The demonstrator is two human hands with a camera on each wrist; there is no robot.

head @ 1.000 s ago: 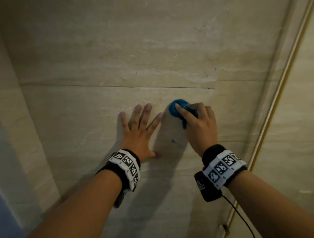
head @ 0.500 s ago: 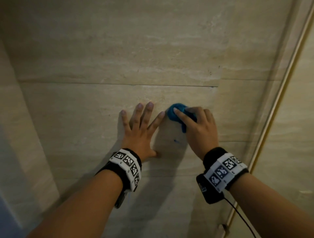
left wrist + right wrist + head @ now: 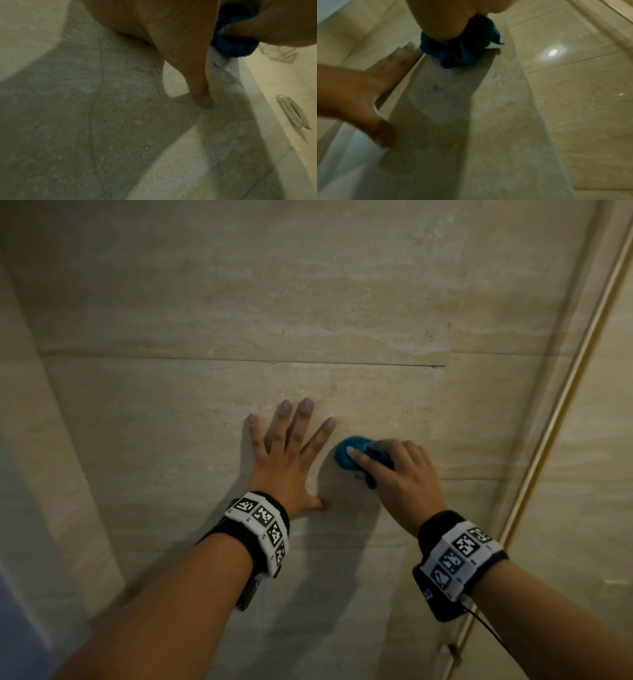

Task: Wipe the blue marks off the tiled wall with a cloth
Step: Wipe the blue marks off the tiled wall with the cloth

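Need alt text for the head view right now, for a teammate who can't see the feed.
The right hand presses a bunched blue cloth against a beige tiled wall, index finger extended over the cloth. Beside it, the left hand lies flat on the wall with fingers spread. Both wrists wear bands with black-and-white markers.

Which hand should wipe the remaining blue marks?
Right. The right hand already grips the blue cloth beside the marks; the left hand lies flat on the wall.
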